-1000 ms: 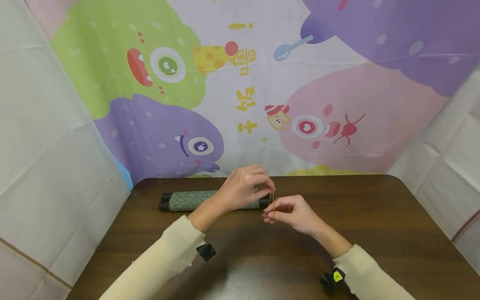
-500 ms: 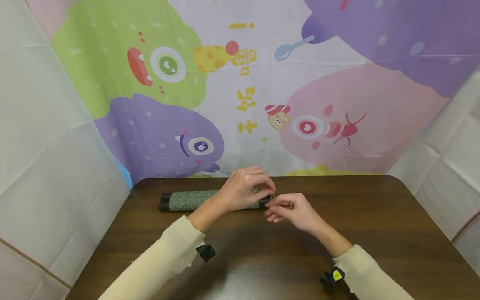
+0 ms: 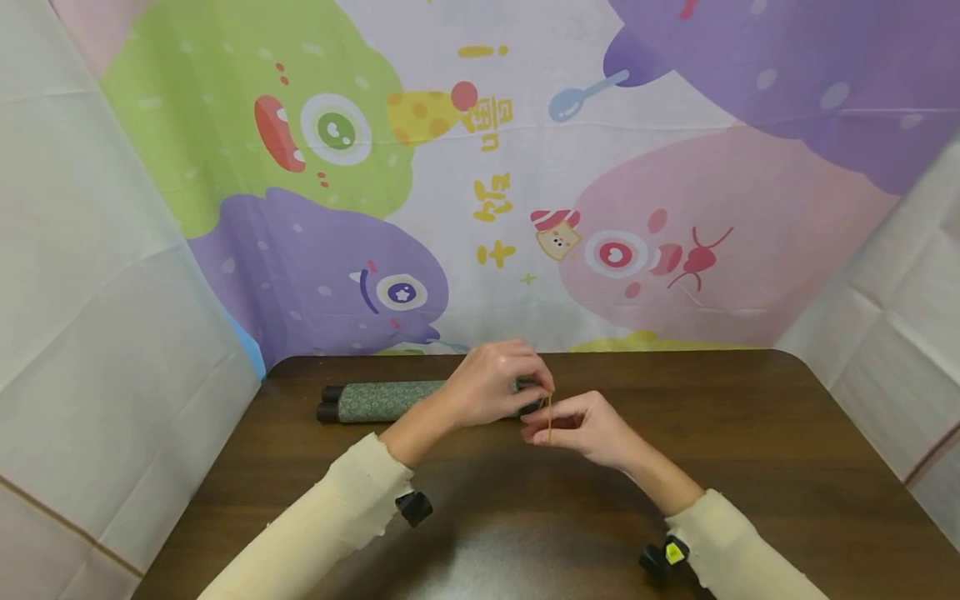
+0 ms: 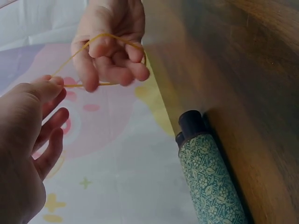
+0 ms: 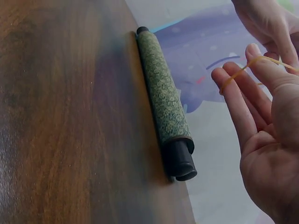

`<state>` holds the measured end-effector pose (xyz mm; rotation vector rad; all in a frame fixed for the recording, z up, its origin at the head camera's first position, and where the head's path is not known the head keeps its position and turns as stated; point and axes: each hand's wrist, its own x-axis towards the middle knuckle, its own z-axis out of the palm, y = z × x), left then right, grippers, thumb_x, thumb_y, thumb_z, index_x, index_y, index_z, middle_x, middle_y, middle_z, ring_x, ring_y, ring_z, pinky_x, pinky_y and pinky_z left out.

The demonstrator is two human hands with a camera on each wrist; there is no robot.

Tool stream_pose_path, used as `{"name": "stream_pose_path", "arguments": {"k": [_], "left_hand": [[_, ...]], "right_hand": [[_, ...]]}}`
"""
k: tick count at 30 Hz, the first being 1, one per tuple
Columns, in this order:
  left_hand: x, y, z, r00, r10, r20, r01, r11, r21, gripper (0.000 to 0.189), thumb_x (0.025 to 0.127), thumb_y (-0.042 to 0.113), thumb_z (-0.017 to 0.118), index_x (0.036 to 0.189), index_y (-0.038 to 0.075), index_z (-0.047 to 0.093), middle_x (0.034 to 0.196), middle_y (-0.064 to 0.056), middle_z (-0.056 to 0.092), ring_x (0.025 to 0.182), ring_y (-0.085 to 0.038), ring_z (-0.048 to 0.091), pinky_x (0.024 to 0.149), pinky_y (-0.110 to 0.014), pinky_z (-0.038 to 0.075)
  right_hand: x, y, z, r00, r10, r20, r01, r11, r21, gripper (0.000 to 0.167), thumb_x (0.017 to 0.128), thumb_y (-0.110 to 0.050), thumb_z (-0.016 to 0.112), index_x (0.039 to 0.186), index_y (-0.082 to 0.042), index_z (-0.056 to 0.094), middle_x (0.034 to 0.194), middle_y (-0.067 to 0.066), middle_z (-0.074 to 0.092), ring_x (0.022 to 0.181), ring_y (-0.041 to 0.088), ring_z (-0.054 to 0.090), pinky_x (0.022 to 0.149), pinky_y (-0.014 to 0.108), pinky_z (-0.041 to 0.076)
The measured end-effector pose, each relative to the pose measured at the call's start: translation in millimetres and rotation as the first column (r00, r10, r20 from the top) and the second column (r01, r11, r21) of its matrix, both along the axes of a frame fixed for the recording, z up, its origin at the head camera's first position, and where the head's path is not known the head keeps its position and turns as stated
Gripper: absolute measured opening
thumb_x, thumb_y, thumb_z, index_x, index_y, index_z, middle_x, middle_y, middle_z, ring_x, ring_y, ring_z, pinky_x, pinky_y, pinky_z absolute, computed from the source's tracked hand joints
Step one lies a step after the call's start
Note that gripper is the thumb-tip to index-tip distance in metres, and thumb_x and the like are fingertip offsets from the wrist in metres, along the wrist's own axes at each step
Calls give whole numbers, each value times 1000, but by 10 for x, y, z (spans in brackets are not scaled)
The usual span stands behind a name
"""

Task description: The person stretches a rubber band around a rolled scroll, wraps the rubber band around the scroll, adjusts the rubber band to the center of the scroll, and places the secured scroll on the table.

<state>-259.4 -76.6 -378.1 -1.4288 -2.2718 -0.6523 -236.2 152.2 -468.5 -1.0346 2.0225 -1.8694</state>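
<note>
A thin yellow rubber band [image 3: 551, 419] is stretched between my two hands. My left hand [image 3: 498, 379] pinches one end of it between thumb and index finger, as the left wrist view shows with the band [image 4: 105, 34] pulled into a loop. Inside that loop, the thumb and fingers of my right hand [image 5: 275, 116] are spread apart and hold the band [image 5: 236, 74] wide. Behind the hands lies a rolled scroll [image 3: 386, 401] in green patterned cloth with black rod ends; my left hand and forearm hide part of it in the head view.
The dark wooden table [image 3: 735, 450] has its far edge against a cartoon-printed curtain [image 3: 480, 308]. Pale cloth hangs at the left [image 3: 112, 333] and right. A small black wrist device [image 3: 412, 507] sits at each sleeve cuff.
My left hand has shifted slightly down and to the right. The right fingers have moved within the band, first rightward, then back left. The scroll has stayed put.
</note>
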Motion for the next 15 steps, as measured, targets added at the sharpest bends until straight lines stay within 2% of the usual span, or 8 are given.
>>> {"name": "stream_pose_path", "arguments": {"k": [5,7,9,15], "left_hand": [[-4,2,-18,999,23,31,-22,999,-46,6,98,14,87,99,18,83,97,5,83,91,-11,75,81,-24,61],[-5,-1,-15,999,35,39,-33,998,-54,7,98,14,87,99,19,83,97,6,83,91,-11,75,80,-23,61],[-4,-5,-8,998,44,45,-41,997,-60,7,98,15,87,99,19,83,97,6,83,90,-11,75,80,-24,61],[2,-3,11,997,43,57,-39,997,-65,6,98,14,87,99,19,83,98,5,83,91,-11,76,80,-25,61]], "right_hand": [[16,-35,-15,993,16,-120,-20,999,-29,18,99,7,78,112,18,79,107,36,80,102,2,84,86,25,69],[23,-44,-11,990,21,-142,-28,998,-48,17,98,9,77,111,19,79,106,34,81,102,2,84,85,25,69],[31,-46,-4,990,24,-140,-35,997,-73,17,98,12,76,111,22,77,105,29,84,102,2,84,84,25,69],[34,-43,25,995,15,-98,-27,993,-119,18,98,12,75,111,24,75,108,2,88,101,4,85,81,24,68]]}}
